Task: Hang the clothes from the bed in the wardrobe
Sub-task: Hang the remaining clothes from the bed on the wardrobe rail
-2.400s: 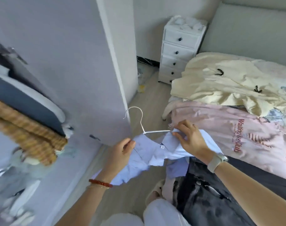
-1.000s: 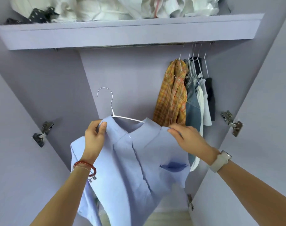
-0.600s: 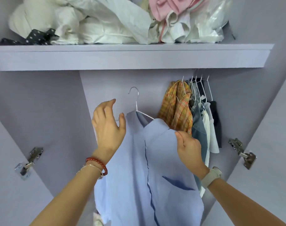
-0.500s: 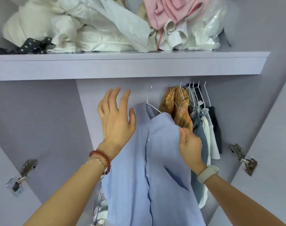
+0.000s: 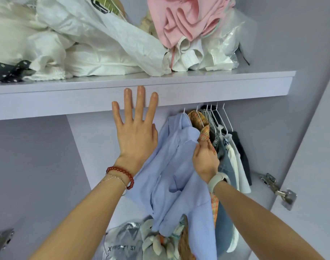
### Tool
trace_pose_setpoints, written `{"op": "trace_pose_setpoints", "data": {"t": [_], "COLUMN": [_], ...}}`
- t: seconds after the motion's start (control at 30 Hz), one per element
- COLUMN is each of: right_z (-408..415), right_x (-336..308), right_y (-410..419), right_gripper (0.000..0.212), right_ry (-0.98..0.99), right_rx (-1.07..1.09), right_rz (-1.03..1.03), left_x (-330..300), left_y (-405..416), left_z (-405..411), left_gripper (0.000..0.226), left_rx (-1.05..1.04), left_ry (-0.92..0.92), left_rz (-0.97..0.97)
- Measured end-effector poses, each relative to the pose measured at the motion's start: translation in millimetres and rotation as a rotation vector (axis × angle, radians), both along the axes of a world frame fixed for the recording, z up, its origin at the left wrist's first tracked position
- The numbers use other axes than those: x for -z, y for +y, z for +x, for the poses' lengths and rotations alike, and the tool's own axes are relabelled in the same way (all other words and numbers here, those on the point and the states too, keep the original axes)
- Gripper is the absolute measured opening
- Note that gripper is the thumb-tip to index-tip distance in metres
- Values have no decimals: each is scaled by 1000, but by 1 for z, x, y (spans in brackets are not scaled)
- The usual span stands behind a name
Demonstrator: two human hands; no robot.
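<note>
Head view: wardrobe (image 5: pixel 38 166) with blue shirt (image 5: pixel 171 166) inside.

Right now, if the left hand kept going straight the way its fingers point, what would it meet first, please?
Most likely the front edge of the wardrobe shelf: the left hand, fingers straight and spread, points up at it, fingertips overlapping it. Depth is unclear, so contact cannot be confirmed.

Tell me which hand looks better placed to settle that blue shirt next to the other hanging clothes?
Probably the right hand: it already grips the blue shirt at the shoulder, next to the plaid shirt. The left hand is spread open near the shelf, holding nothing.
</note>
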State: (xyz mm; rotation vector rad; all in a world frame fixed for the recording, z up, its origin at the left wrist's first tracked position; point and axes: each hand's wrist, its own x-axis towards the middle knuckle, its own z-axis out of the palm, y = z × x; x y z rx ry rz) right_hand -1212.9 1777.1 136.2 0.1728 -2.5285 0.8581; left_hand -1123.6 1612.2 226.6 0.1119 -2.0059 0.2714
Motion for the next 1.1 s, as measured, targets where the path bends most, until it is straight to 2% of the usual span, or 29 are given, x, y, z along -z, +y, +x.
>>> {"op": "trace_pose_setpoints", "data": {"t": [0.23,0.37,0.47,0.6,0.67,0.83,0.97,1.1], "right_z": [-8,5,29,82,112,217,313,406], "right_x": [-6,5,26,65,89,155,188,199], "right_y": [5,12,29,73,105,192,252,289], "right_gripper": [30,23,34,40,42,46,46,38], "right_ry": [-74,-74,-5,74,24,-280,-517,-619], "right_rx": [-24,-122,-159,-183,-113,223,557,840], "right_rz": [80,-18,-80,-6,52,85,115,47], "left_x": [1,26,71,145,179,247,283,296], "left_y": [4,16,35,73,98,168,245,319], "left_z": [2,8,16,31,37,66,102,150], "left_gripper": [76,72,66,60,56,47,40,41], "left_rx": [62,169,261,381,481,634,940,1232], "left_ry": [10,-16,-144,-444,-638,-1050,-1200,-1305], "left_rz": [47,171,292,454,466,406,214,21]}}
